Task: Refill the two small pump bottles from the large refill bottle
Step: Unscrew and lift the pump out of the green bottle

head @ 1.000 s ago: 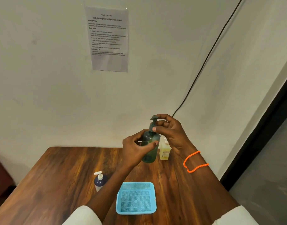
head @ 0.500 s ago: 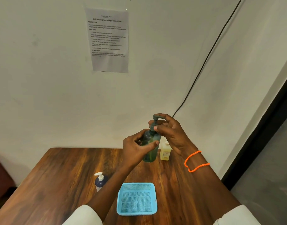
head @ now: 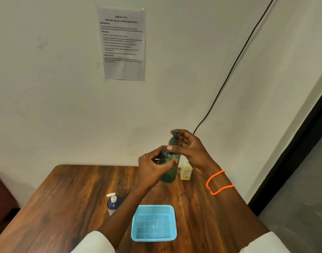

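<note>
The left hand (head: 153,168) hides part of the green bottle (head: 169,172), gripping it above the desk (head: 65,198). The right hand (head: 191,152) pinches its dark pump (head: 174,136). The bottle looks see-through green.

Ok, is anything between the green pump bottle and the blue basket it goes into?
Nothing visible. The translucent green pump bottle is held above the wooden table by both hands; the blue perforated plastic basket sits nearer, with only the left forearm beside its left edge.
</note>
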